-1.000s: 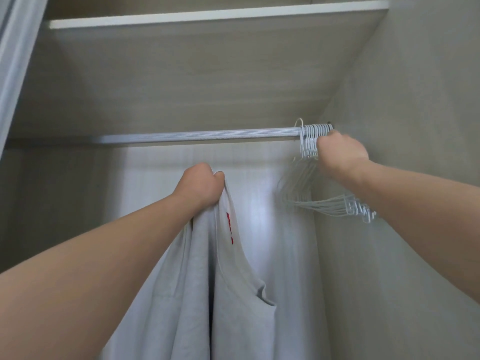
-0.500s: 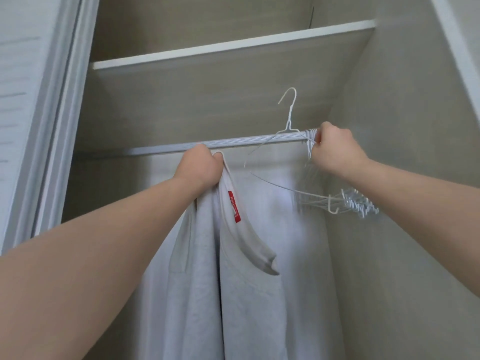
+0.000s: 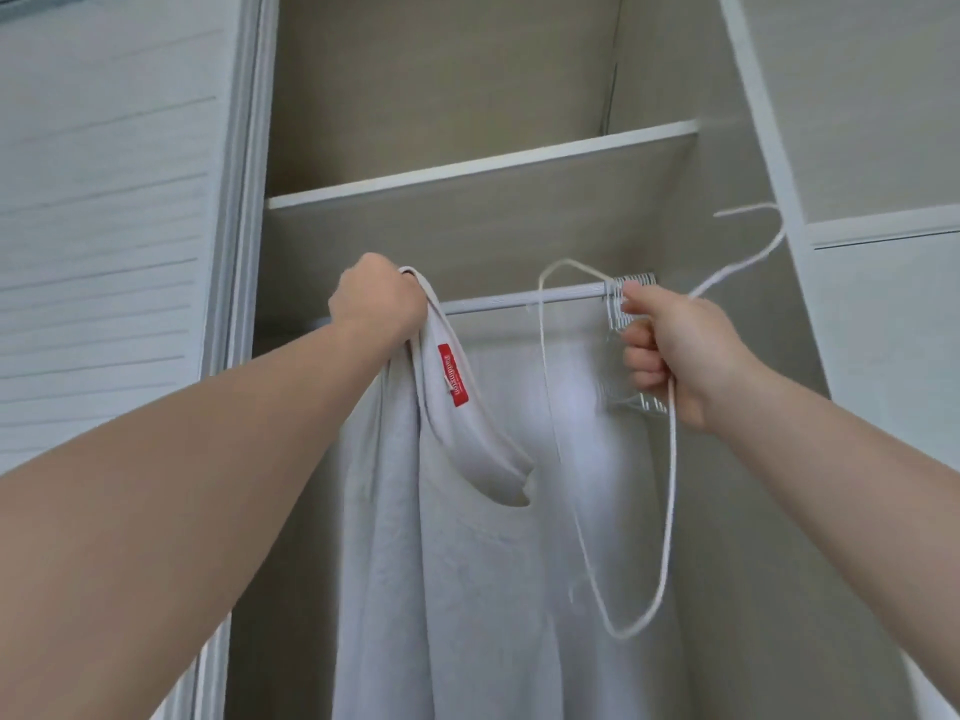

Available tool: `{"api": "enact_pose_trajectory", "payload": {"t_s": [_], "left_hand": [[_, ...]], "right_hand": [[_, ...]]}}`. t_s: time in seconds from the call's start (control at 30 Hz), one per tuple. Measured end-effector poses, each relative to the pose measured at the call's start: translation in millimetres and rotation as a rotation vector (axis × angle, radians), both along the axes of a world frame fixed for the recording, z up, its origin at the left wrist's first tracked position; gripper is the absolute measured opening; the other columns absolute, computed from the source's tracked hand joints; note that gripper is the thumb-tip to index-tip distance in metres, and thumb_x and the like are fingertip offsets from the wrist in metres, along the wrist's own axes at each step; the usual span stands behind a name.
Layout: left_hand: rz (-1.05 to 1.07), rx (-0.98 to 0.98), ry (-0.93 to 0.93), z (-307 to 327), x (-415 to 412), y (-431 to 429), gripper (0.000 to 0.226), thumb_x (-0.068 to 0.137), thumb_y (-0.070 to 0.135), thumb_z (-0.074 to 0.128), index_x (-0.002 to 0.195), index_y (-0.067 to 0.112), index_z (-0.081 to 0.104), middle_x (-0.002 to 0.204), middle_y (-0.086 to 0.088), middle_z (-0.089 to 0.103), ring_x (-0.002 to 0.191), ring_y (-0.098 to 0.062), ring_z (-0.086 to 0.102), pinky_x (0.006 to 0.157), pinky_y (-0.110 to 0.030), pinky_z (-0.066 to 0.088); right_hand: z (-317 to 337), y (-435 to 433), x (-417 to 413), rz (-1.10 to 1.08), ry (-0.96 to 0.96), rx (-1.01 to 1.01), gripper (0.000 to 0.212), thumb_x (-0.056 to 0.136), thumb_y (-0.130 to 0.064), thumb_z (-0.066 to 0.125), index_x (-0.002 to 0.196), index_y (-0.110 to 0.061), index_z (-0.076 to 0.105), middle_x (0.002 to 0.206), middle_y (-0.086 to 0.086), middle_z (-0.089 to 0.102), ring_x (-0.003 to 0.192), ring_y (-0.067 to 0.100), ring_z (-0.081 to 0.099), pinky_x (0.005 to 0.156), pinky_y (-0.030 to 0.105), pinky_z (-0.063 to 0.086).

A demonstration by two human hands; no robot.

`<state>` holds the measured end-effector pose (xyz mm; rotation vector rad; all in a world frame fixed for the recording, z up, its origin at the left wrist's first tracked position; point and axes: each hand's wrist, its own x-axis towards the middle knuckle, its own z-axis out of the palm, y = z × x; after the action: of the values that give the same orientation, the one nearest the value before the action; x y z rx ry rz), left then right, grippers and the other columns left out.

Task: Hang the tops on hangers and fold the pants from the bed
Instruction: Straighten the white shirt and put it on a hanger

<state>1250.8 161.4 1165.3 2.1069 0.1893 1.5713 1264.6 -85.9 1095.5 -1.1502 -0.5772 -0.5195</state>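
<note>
right hand (image 3: 680,356): fingers (image 3: 643,362) curling round hanger (image 3: 671,485)
left hand (image 3: 376,298): fingers gripping top (image 3: 467,537) at neck
tip: sliding one hanger arm into neck opening, keeping cloth slack

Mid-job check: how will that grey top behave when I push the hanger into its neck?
Probably floppy: the grey top hangs in limp folds from the left hand, so it should give rather than resist. Its neckline sags open and may collapse under the hanger in the right hand. It looks light, since one grip carries it.
</note>
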Motion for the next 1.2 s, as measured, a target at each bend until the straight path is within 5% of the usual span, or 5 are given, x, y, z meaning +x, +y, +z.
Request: {"api": "enact_pose_trajectory", "payload": {"t_s": [0.23,0.53,0.9,1.07,1.2], "left_hand": [[-0.091,-0.168,0.101,-38.2,-52.2,-17.8,0.029,0.097,0.014,0.05,0.113,-0.004,0.066,0.117,-0.026,0.066,0.108,-0.044,0.064,0.097,-0.047,0.053],[0.018,-0.213,-0.01,-8.0,-178.4,-53.5,0.024,0.097,0.013,0.046,0.103,0.001,0.066,0.079,-0.012,0.058,0.083,-0.036,0.064,0.078,-0.045,0.06],[0.352,-0.278,-0.172,-15.4,-383.4,-118.1,0.024,0.094,0.011,0.04,0.071,0.015,0.042,0.07,-0.002,0.046,0.06,-0.015,0.044,0.051,-0.027,0.036],[0.463,-0.316,-0.248,-33.1,-475.9,-130.2,0.02,0.097,0.013,0.041,0.085,0.01,0.056,0.086,-0.009,0.058,0.086,-0.028,0.06,0.067,-0.034,0.048],[0.592,-0.319,-0.205,-43.4,-550.9,-135.8,0.025,0.1,0.016,0.039,0.075,0.015,0.042,0.076,-0.001,0.047,0.069,-0.017,0.049,0.066,-0.029,0.042]], "right_hand": [[-25.5,-26.1,-48.7,-0.029,-0.048,-0.116,0.027,0.104,-0.021,0.041,0.082,-0.013,0.053,0.042,-0.009,0.026,0.033,0.008,0.017,0.038,0.012,0.015],[-25.0,-69.2,-152.2,0.139,-0.182,-0.128,0.032,0.105,-0.018,0.041,0.076,-0.013,0.053,0.042,-0.007,0.027,0.032,0.009,0.018,0.038,0.012,0.017],[-51.0,-129.3,-281.1,0.496,-0.282,-0.1,0.031,0.105,-0.02,0.043,0.077,-0.011,0.054,0.044,-0.006,0.025,0.033,0.009,0.017,0.041,0.012,0.016],[-66.9,-125.8,-338.5,0.724,-0.253,-0.086,0.032,0.105,-0.021,0.044,0.077,-0.01,0.053,0.047,-0.003,0.022,0.034,0.01,0.015,0.041,0.012,0.015],[-75.5,-115.5,-387.8,0.885,-0.246,-0.084,0.033,0.105,-0.02,0.045,0.075,-0.01,0.054,0.046,-0.003,0.023,0.034,0.01,0.015,0.04,0.012,0.015]]}}
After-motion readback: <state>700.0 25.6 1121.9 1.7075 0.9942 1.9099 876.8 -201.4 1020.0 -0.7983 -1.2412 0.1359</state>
